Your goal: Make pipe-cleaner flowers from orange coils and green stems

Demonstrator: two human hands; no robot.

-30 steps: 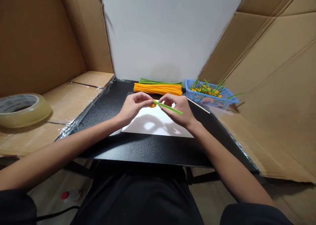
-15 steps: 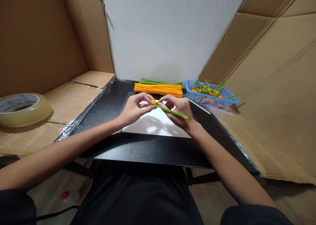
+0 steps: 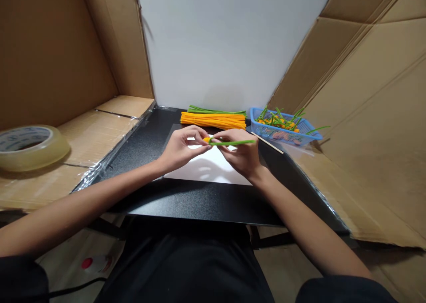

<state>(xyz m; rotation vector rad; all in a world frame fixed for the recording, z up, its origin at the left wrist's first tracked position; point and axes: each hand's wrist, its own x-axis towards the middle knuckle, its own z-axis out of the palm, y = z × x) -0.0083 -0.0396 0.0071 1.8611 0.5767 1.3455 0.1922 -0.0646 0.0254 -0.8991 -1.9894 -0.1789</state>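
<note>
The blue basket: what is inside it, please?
Inside the blue basket lie orange pieces and green stems, and something pinkish shows through its near wall. What lies under the pieces is covered.

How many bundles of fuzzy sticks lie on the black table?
2: the orange bundle near the table's back edge, and the green bundle right behind it, partly hidden.

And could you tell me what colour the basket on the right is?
The basket is blue, best seen in the head view.
</note>
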